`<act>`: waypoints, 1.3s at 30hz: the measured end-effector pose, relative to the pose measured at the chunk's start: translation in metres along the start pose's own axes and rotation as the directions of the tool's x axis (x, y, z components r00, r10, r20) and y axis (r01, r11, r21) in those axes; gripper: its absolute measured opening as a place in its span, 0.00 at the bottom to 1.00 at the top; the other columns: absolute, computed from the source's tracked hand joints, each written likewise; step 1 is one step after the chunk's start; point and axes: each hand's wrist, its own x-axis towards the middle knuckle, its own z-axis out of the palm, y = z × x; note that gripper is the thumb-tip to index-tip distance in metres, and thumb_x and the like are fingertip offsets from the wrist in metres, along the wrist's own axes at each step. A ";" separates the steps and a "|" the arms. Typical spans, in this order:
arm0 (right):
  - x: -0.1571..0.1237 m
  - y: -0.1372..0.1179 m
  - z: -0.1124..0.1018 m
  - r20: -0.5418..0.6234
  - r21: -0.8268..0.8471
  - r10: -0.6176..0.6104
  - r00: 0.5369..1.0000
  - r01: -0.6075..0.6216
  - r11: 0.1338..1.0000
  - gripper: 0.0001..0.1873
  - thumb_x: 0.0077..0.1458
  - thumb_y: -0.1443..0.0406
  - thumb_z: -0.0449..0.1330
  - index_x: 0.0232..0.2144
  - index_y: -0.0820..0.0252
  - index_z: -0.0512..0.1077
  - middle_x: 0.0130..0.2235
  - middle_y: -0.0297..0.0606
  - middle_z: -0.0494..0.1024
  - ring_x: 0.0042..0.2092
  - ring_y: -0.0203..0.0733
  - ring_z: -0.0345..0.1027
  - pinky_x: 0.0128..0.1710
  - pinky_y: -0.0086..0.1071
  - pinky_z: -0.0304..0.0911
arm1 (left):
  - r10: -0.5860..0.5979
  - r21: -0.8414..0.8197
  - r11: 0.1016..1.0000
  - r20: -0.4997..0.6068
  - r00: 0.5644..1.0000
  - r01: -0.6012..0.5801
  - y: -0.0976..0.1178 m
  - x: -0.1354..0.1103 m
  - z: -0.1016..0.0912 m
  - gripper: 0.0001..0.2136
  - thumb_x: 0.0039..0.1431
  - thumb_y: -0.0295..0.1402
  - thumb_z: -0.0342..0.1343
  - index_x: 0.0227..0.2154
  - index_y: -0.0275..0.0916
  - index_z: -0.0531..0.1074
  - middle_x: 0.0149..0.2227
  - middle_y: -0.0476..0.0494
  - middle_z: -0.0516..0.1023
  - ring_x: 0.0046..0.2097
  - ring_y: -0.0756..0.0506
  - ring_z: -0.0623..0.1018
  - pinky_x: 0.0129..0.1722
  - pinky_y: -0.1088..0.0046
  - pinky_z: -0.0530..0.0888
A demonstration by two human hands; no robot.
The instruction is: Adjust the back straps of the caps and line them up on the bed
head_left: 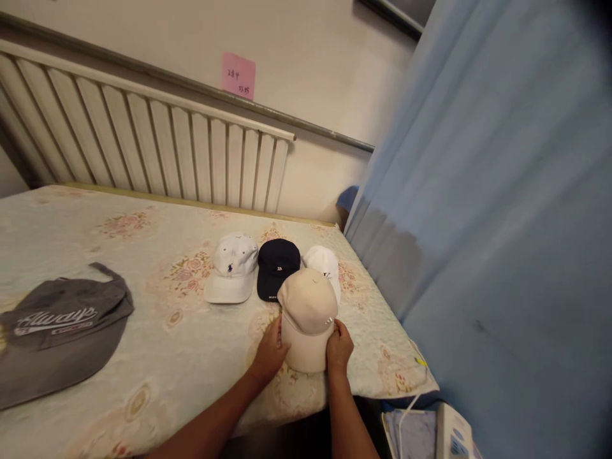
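A beige baseball cap [308, 312] is held between my two hands, its brim toward me. My left hand [272, 347] grips the left side of the brim, thumb on top. On the right side, my right hand [339, 344] has its fingers curled round the brim's edge. Just behind it stand a black cap [278, 268] and a white cap [322, 260], which the beige one partly covers. Another white cap [232, 268] with a small dark emblem sits left of the black one. Far left lies a grey cap [71, 331] with "Always" lettering.
The caps are on a bed with a floral sheet [157, 357]. A radiator [182, 153] runs along the wall behind, below a pink note [238, 75]. A blue curtain [488, 223] hangs at the right. A white box [452, 433] and a cable are at the lower right.
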 end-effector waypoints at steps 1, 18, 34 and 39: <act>0.000 0.000 0.000 0.000 -0.001 0.000 1.000 0.000 1.000 0.21 0.49 0.64 0.46 0.39 0.63 0.75 0.41 0.47 0.79 0.45 0.49 0.70 0.47 0.38 0.61 | 0.004 0.004 1.000 0.000 1.000 -0.004 0.000 -0.001 0.000 0.36 0.42 0.25 0.52 0.59 0.35 0.54 0.57 0.32 0.63 0.56 0.38 0.68 0.52 0.57 0.68; 0.000 0.007 0.002 -0.046 -0.008 -0.015 0.999 0.014 1.000 0.21 0.49 0.63 0.47 0.39 0.63 0.76 0.41 0.46 0.79 0.44 0.48 0.71 0.46 0.38 0.62 | 0.054 0.058 0.997 0.000 0.999 -0.054 0.000 -0.006 -0.002 0.34 0.44 0.23 0.50 0.58 0.36 0.54 0.55 0.33 0.62 0.57 0.39 0.66 0.54 0.55 0.66; -0.034 0.015 -0.029 -0.273 -0.047 0.092 0.958 -0.108 0.993 0.19 0.42 0.66 0.48 0.35 0.61 0.73 0.31 0.42 0.79 0.36 0.49 0.70 0.38 0.38 0.61 | 0.068 0.100 0.993 -0.127 0.990 -0.055 -0.002 -0.042 -0.057 0.21 0.51 0.26 0.47 0.50 0.35 0.63 0.46 0.36 0.69 0.47 0.43 0.72 0.47 0.60 0.72; -0.058 0.014 -0.040 -0.340 -0.038 0.129 0.931 -0.151 0.988 0.14 0.41 0.66 0.48 0.29 0.58 0.70 0.28 0.41 0.76 0.33 0.50 0.68 0.35 0.39 0.60 | 0.065 0.121 0.992 -0.152 0.986 -0.047 0.003 -0.059 -0.087 0.17 0.50 0.25 0.48 0.44 0.38 0.68 0.43 0.39 0.72 0.44 0.44 0.73 0.48 0.59 0.71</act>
